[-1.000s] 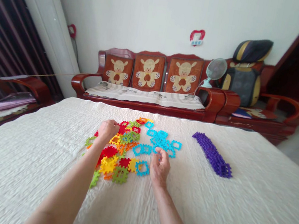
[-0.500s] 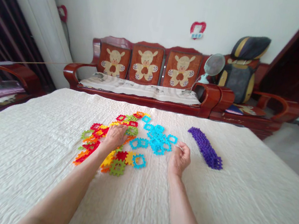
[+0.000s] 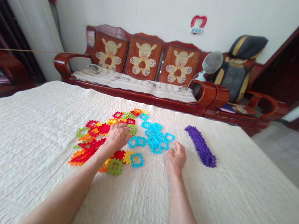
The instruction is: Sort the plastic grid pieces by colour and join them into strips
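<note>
My left hand [image 3: 118, 136] lies over a spread of red, yellow, green and orange interlocking plastic tiles [image 3: 103, 130], fingers bent down and thumb apart. Its fingertips are partly hidden, and I see nothing held. Beside it, to the right, is a heap of light-blue square tiles [image 3: 156, 140] with notched edges and open centres. At the right edge of that heap is my right hand [image 3: 176, 157], index finger and thumb a little apart, close to an outer blue tile [image 3: 169, 137]. Another blue tile [image 3: 137, 160] lies nearer me, touching a yellow tile [image 3: 127, 157].
A long purple stack of tiles [image 3: 201, 146] lies slantwise to the right on the white quilted cover [image 3: 237, 203]. Behind the table stand a wooden sofa [image 3: 123, 94] with bear cushions, a small fan [image 3: 212, 63] and an armchair with a massage cushion [image 3: 232, 80].
The view has shifted slightly. My left hand has moved a little right over the coloured tiles. My right index finger now reaches out further toward the outer blue tile.
</note>
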Available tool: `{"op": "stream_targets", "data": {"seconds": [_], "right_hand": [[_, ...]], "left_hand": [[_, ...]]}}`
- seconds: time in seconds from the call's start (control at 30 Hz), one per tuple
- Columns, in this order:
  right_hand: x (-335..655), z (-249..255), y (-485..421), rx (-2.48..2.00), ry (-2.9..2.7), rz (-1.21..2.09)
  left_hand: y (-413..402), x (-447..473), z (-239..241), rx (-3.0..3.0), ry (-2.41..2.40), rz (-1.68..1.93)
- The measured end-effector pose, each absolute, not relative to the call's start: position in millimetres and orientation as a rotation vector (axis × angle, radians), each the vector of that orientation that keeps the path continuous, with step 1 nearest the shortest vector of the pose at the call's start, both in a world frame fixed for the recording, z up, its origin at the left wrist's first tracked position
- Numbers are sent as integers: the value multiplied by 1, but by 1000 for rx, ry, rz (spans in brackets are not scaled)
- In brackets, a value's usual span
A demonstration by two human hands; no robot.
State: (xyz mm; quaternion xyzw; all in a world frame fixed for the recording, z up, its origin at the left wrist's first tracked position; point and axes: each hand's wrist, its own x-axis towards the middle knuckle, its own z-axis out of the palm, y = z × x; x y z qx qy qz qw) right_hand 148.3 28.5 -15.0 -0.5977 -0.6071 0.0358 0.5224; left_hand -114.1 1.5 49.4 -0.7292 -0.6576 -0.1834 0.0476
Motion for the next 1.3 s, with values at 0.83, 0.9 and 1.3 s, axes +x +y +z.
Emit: {"op": "stream_targets", "data": {"seconds": [0.83,0.9,1.3], "right_hand": [[146,-19,29,-1492,-1634,123],[146,-19,29,-1491,-1629,125],[144,-19,27,-1500,-1589,185]], "left_hand": [[27,-137,64,-2186,-2324,-209],[29,-139,62,-2195,-2321,-204],[42,-157,83,-2044,-2579,-410]]}}
